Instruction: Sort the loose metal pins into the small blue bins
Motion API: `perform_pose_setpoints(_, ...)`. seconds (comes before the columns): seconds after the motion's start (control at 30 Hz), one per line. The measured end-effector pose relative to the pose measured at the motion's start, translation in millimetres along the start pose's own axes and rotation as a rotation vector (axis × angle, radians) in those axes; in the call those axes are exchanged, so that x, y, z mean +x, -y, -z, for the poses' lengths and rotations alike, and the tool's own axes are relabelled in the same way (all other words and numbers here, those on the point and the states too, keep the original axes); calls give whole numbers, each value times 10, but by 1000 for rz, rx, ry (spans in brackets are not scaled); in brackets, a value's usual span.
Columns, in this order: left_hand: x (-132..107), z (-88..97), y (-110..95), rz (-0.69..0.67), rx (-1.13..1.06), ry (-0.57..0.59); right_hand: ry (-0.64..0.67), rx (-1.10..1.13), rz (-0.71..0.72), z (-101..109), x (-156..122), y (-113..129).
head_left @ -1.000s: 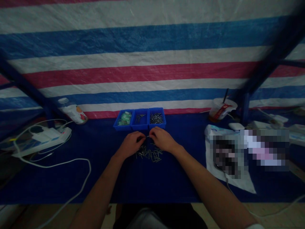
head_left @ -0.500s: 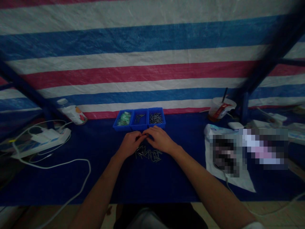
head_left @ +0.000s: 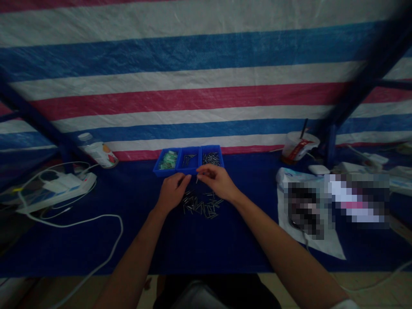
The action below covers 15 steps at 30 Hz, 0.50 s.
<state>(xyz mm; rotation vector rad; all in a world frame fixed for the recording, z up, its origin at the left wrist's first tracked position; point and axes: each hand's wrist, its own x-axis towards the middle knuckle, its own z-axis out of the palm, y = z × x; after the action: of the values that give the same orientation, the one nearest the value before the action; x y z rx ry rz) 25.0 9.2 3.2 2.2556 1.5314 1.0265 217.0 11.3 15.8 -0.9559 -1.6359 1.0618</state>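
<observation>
Working at a dark blue counter (head_left: 189,249), two bare hands, near to far. A loose white cable (head_left: 120,231) loops on the left; a plastic bag (head_left: 331,246) lies well off to the right, with blurred-out stuff over it. Ahead of the lap, a loose pile of thin metal pieces (head_left: 202,208) lies scattered on the counter, between and below the hands. Left hand (head_left: 171,192) is just beside the pile, thumb and forefinger toward the middle; cannot tell if its grip is empty or pinching something. Right hand (head_left: 220,183) sits a bit farther forward, its grip clamped on one thin metal piece (head_left: 197,180) that pokes down from the fingertips. Change: half a second ago the fingertips met; now there's a gap, so the piece looks to be in the right hand's charge alone, joint handling seemingly over for this one. Just beyond, three blue bins side by side: left bin (head_left: 166,173) with greenish packets, middle bin (head_left: 192,164) with a few pieces, right bin (head_left: 222,158) with lots of small metal parts. Farther back: bottle (head_left: 99,152) left, drink cup (head_left: 298,148) right, striped sheet (head_left: 206,98) behind everything.
</observation>
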Motion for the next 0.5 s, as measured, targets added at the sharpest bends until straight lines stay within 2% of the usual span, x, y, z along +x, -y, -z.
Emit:
perform_pose_setpoints(0.2,4,-33,-15,15,15,61,-49,460,-191,140,-3,129)
perform_pose_setpoints(0.37,13,-17,26,49,49,7,-88,547,-305,209,10,180)
perform_pose_setpoints(0.5,19,6,68,75,63,-29,-172,636,-421,228,74,89)
